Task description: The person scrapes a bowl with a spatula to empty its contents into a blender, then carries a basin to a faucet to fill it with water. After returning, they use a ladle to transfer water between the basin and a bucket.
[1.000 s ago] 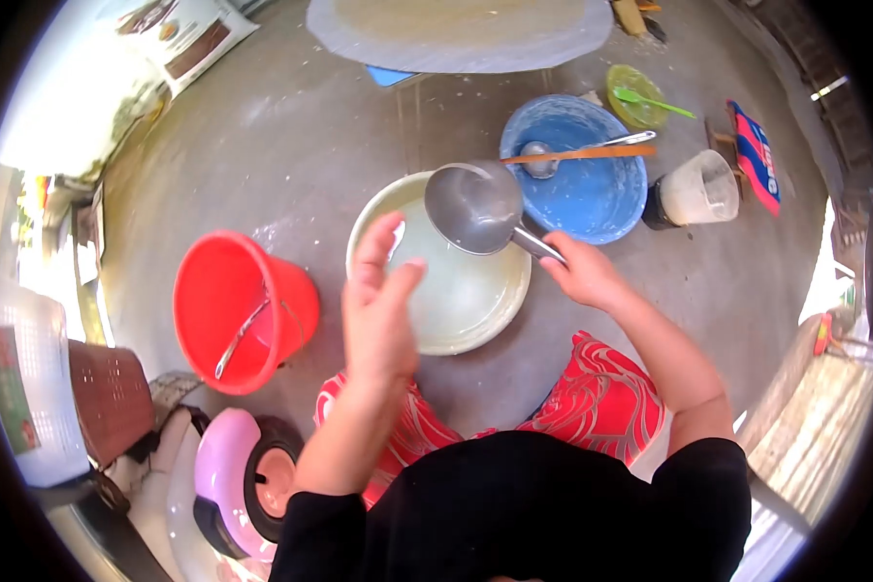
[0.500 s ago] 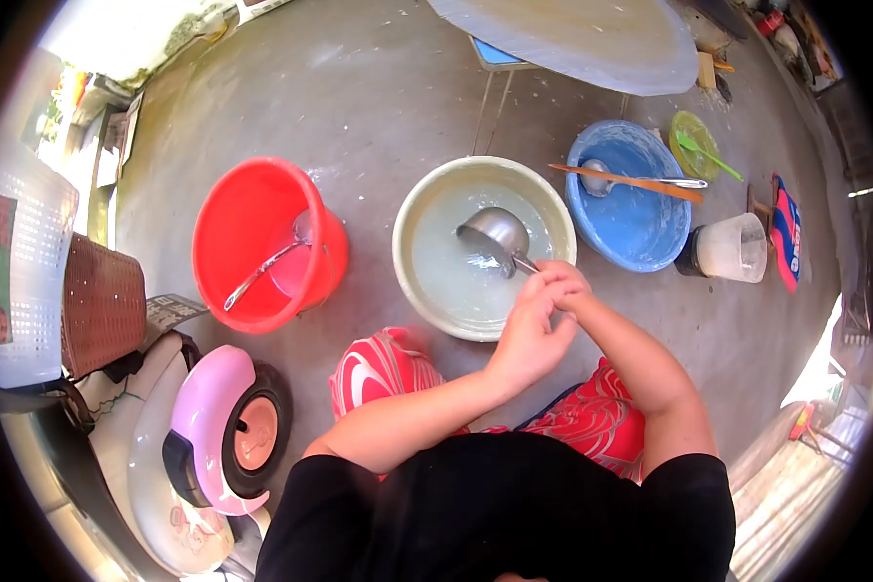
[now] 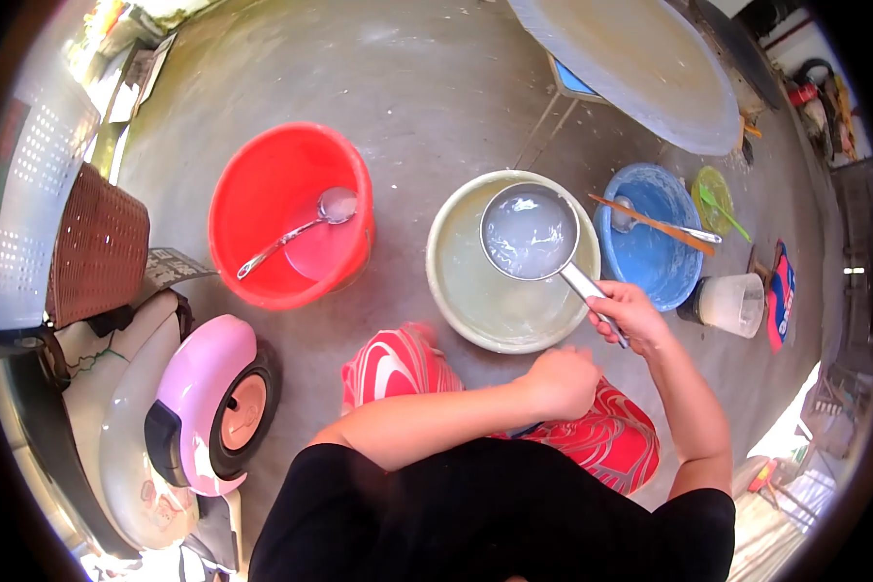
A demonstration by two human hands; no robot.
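Note:
My right hand (image 3: 627, 315) grips the handle of a metal ladle (image 3: 531, 231). The ladle's round bowl is full of cloudy whitish liquid and is held level above a pale cream basin (image 3: 438, 281). More of the same milky liquid lies in the basin. My left hand (image 3: 561, 382) is curled in a loose fist over my right knee, just below the basin's near rim, with nothing visible in it.
To the left stands a red bucket (image 3: 225, 233) with a metal ladle (image 3: 335, 206) inside. On the right, a blue basin (image 3: 640, 257) carries a wooden stick (image 3: 650, 223) and another ladle. Beyond are a green bowl (image 3: 716, 184), a translucent container (image 3: 737, 303), a round tabletop (image 3: 640, 63) and a pink-fendered scooter wheel (image 3: 247, 422).
The ladle, which was tilted down in the basin's liquid, is now raised and level, full of liquid. My left hand has come away from my right hand toward my knee. The view has shifted.

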